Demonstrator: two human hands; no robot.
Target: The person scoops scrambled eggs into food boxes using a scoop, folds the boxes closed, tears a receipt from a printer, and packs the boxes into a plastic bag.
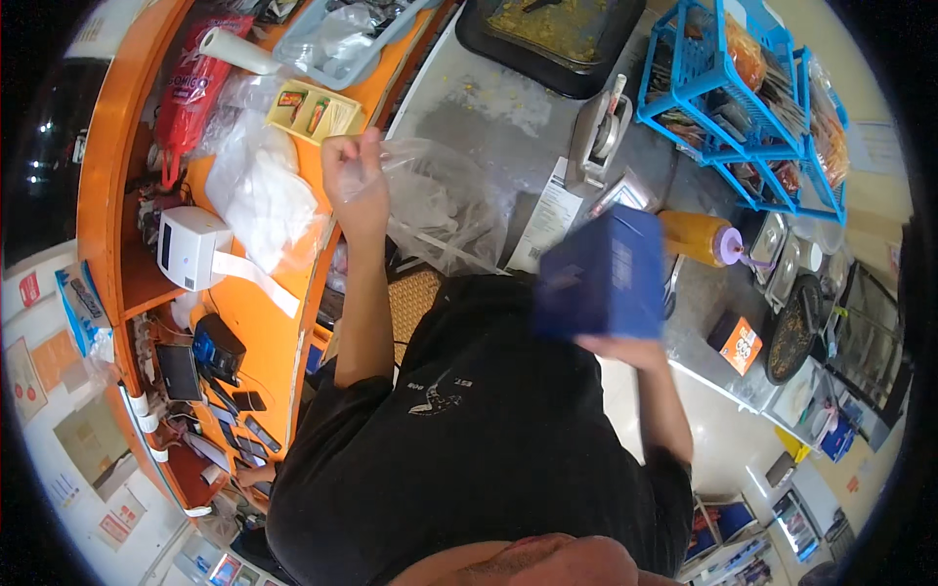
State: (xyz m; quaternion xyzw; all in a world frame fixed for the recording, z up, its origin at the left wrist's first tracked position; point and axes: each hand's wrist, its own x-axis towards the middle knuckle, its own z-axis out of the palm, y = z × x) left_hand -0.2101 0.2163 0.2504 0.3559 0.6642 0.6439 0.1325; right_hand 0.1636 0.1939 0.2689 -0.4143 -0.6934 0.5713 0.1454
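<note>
My left hand (359, 179) is raised by the orange counter's edge and grips the rim of a clear plastic bag (454, 198). The bag hangs partly opened out to the right, in front of my chest. From below, my right hand (626, 350) holds a dark blue box (601, 275), slightly blurred, at the right of my body. A printed paper slip (546, 220) lies on the metal worktop between bag and box. Close behind the box is a squeeze bottle of yellow liquid (696, 238) with a purple cap.
A tape dispenser (604, 135) and a dark tray of food (549, 36) stand on the metal worktop (432, 102). Blue plastic racks (733, 110) hold packets at right. On the orange counter are a yellow divided box (314, 111), white plastic bags (267, 190), a label printer (192, 245) and several phones. Another person's hand (255, 476) is lower left.
</note>
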